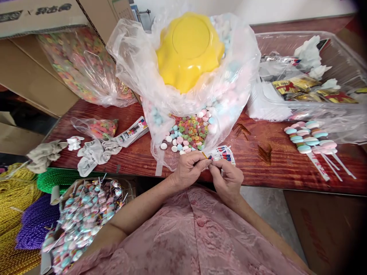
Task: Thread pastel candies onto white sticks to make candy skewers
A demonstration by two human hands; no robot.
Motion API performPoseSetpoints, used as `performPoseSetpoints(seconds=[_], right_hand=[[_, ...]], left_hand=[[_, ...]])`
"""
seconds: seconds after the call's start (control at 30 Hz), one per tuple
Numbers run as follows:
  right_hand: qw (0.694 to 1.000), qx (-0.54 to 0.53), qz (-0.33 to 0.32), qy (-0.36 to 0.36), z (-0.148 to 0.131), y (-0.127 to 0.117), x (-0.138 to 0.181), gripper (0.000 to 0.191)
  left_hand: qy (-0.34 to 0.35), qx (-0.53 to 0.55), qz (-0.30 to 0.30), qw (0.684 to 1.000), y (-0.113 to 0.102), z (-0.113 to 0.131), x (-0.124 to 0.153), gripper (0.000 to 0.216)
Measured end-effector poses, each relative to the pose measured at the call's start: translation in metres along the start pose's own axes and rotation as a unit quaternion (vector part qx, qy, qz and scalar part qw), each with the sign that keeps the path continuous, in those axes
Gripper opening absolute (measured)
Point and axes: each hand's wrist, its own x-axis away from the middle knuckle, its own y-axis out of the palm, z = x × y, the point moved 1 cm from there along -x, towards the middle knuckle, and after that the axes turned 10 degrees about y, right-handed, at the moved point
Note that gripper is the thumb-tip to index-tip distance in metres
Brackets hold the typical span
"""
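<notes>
My left hand and my right hand meet at the front edge of the table, fingertips pinched together. Between them is something tiny, with a gold bit and a blue bit showing; its kind is too small to make out. Just behind the right fingers lie printed white strips with blue and red marks. Beyond my left hand, ring-shaped gummy candies are heaped on a clear plastic bag, among pink, white and blue round candies. An upturned yellow bowl rests on the bag.
Candy skewers lie at the right, near brown plastic pieces. Behind them stands a clear tray of wrappers. At left are a small gummy bag, a strip stack and crumpled gloves. Wrapped candy sticks fill a box below.
</notes>
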Motion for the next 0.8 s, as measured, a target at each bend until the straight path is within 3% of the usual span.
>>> performPoseSetpoints(seconds=[0.13,0.43,0.5,0.57,0.6,0.7,0.77,0.8], right_hand=[[0.992,0.071,0.023,-0.105,0.002,-0.001,0.000,0.012],[0.981,0.097,0.025,-0.164,0.016,-0.003,-0.004,0.013],[0.993,0.059,0.007,-0.106,0.015,-0.003,-0.002,0.010],[0.998,-0.039,-0.030,0.032,0.016,-0.002,-0.001,0.007],[0.985,-0.110,-0.060,0.123,0.017,-0.002,0.000,0.010],[0.867,-0.307,-0.177,0.350,0.023,-0.001,-0.002,0.025],[0.814,-0.341,-0.245,0.401,0.026,-0.007,-0.008,0.032],[0.813,-0.328,-0.269,0.399,0.027,-0.011,-0.012,0.033]], left_hand=[[-0.003,-0.001,-0.012,1.000,0.002,0.000,-0.001,0.034],[0.036,-0.027,0.000,0.999,0.005,-0.012,0.001,0.026],[0.036,-0.023,0.004,0.999,0.005,-0.013,0.001,0.024],[0.036,-0.025,-0.002,0.999,0.005,-0.012,0.001,0.023],[0.039,-0.028,-0.007,0.999,0.004,-0.011,0.001,0.023],[0.041,-0.038,-0.032,0.998,0.003,-0.005,-0.001,0.020],[0.031,-0.029,-0.060,0.997,0.001,0.000,-0.004,0.019],[0.016,-0.014,-0.079,0.997,0.000,0.002,-0.005,0.019]])
